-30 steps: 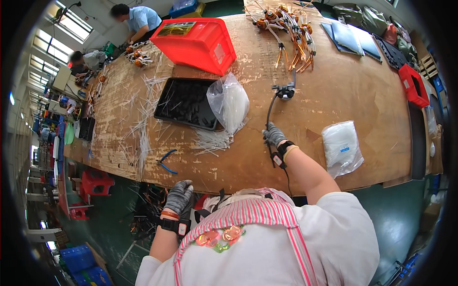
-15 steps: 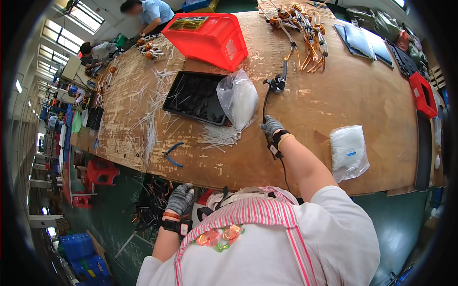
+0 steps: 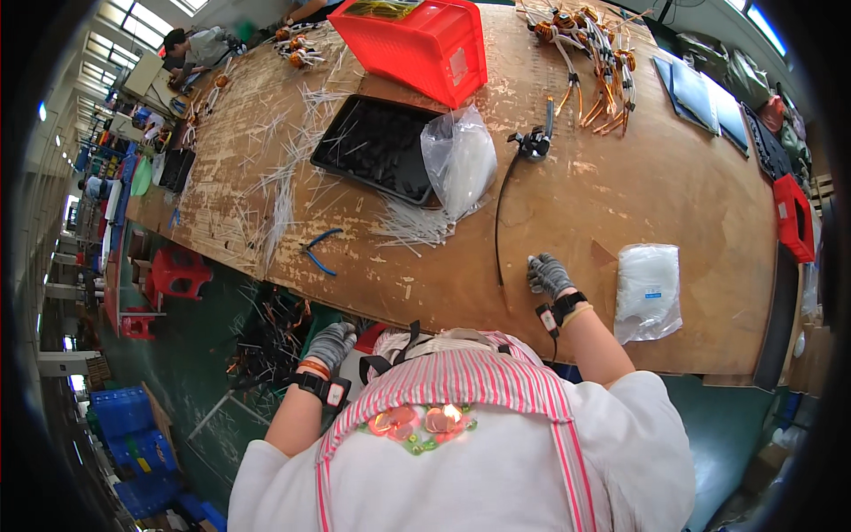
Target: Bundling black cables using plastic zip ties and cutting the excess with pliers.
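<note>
My right hand, in a grey striped glove, is low over the tabletop with its fingers loosely bent and nothing seen in them. Just left of it lies the free end of a thin black cable, apart from the fingers. That cable runs up to a black clamp-like device with a thicker dark tube standing out of it. At the table's front edge, my left hand, gloved alike, has its fingers closed; what they hold, if anything, is hidden. Beside and below it is a tangle of dark wires.
A black tray of small black pieces stands beside an open clear bag and loose white cable ties. Blue-handled pliers, a sealed bag, a red crate and copper-wound coils are also on the table.
My right hand has let go of the black cable and drawn back to the right and nearer me. The cable stays on the table. My left hand remains by the table edge.
</note>
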A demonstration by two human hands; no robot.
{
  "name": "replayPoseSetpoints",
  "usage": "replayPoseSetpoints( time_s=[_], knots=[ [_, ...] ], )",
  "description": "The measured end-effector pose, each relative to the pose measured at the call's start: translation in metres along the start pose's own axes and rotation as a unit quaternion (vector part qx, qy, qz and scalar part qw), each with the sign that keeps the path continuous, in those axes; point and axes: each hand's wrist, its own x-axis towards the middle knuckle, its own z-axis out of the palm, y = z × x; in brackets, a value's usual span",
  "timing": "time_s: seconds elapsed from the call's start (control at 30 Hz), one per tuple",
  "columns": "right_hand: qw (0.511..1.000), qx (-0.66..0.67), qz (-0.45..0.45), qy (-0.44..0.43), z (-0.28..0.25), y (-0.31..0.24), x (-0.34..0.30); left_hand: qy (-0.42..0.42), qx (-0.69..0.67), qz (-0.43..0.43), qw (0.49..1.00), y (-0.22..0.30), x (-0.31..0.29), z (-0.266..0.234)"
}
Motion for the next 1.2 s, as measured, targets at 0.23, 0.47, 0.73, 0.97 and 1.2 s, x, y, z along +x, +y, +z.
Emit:
replayPoseSetpoints(
  time_s=[0.23,0.47,0.73,0.97,1.2],
  knots=[
    [0.999,0.007,-0.015,-0.043,0.021,0.029,-0.018,-0.039,-0.026,-0.075,0.996,-0.047,-0.012,0.031],
    [0.983,-0.062,-0.171,0.039,0.03,0.035,-0.027,-0.047,-0.077,-0.112,0.99,-0.079,-0.019,0.048],
    [0.926,-0.18,-0.333,-0.003,0.094,0.005,-0.071,-0.198,0.002,-0.182,0.963,-0.132,-0.011,0.074],
    [0.783,-0.401,-0.471,-0.062,0.217,-0.027,-0.067,-0.142,-0.071,-0.227,0.961,-0.204,0.028,0.083],
    [0.601,-0.589,-0.516,-0.16,0.317,-0.002,-0.004,-0.308,0.091,-0.193,0.927,-0.317,0.079,0.213]
  ],
)
